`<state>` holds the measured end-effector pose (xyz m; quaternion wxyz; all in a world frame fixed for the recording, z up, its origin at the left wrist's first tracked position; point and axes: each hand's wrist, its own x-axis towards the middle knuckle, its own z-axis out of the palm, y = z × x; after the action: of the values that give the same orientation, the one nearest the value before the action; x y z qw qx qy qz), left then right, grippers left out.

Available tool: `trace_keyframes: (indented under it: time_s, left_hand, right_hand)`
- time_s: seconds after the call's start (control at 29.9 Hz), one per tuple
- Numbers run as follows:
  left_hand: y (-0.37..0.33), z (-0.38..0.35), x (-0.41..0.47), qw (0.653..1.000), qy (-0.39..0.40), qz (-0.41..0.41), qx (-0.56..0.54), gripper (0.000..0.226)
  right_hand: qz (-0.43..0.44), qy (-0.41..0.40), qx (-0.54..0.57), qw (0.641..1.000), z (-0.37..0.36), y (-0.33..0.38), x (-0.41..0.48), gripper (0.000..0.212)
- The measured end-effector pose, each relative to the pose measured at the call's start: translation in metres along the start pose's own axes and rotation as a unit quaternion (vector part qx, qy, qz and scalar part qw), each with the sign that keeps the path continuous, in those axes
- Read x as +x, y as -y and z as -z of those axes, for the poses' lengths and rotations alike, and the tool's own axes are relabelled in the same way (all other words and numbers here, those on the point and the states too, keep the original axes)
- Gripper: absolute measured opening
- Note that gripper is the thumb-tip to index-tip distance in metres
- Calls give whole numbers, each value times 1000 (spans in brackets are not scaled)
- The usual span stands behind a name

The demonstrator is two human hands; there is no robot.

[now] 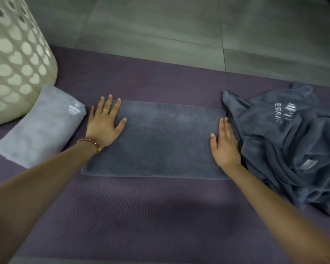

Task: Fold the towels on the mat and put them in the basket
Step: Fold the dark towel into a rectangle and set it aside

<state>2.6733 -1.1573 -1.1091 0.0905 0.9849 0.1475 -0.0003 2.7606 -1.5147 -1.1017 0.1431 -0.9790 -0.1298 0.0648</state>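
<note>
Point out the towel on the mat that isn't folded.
The dark grey towel at the far right, crumpled in a heap. The light grey towel beside the basket is folded, and the dark towel in the middle lies flat as a rectangle.

You're indoors at floor level, prob. a home, laundry corner or sim. The floor is big grey tiles w/ thin grout lines. A purple ribbed mat, yoga type, lies on it. A cream plastic laundry basket w/ round holes stands at the mat's far left. Household linen: pale folded towel just beside the basket, dark flat towel mid-mat, crumpled towel heap at right.
</note>
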Motion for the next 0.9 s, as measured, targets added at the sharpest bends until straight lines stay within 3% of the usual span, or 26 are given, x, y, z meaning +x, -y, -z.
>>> trace_keyframes:
  time_s: [0.13,0.27,0.5,0.6,0.74,0.84,0.9]
  left_hand:
    - [-2,0,-31,1000,-2,17,-14,65]
    - [5,1,-75,999,9,17,-44,74]
    - [7,7,-99,999,7,2,-54,66]
    - [5,9,-98,999,17,8,-51,58]
    - [1,14,-95,1000,27,14,5,61]
    - [2,29,-81,999,30,-25,17,66]
    - [1,42,-70,991,28,-39,-128,51]
  right_hand:
    - [-12,0,-17,1000,-8,-5,-61,72]
    - [-30,-2,-2,1000,-3,-11,-103,63]
    - [-210,22,135,968,32,19,-80,63]
    - [-255,53,219,940,39,21,-66,50]
    - [-288,36,343,893,54,41,-60,20]
    - [-245,27,450,859,75,83,-50,28]
    - [-176,33,471,864,83,122,-45,41]
